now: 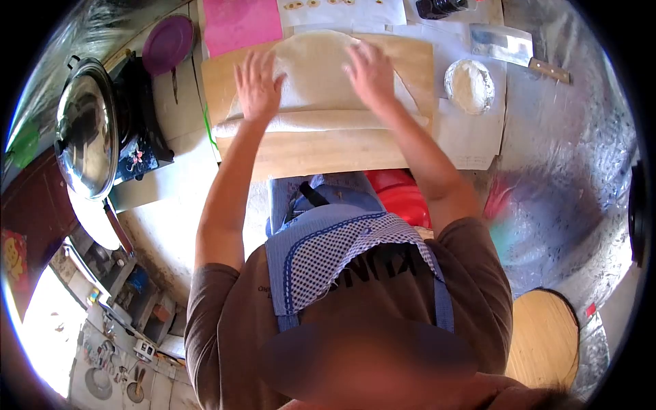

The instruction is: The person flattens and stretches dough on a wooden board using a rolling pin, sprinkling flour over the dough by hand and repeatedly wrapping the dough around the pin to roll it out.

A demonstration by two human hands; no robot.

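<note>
A wide, thin sheet of dough (318,72) lies on a wooden board (314,154). Its near edge is wound into a long roll (328,121) across the board; whether a rolling pin is inside is hidden. On the left part of the sheet, my left hand (258,87) rests or hovers with fingers stretched out and thumb apart. My right hand (371,76) is over the right part, its fingers spread and slightly blurred. Neither hand holds anything. Both are beyond the roll, which passes by my wrists.
To the right are a foil bowl of white powder (469,87) and a cleaver (502,44). A dark jar (437,8) stands at the back. On the left are a lidded pot (87,130) on a stove and a purple pan (168,44). A pink sheet (240,24) lies beyond the board.
</note>
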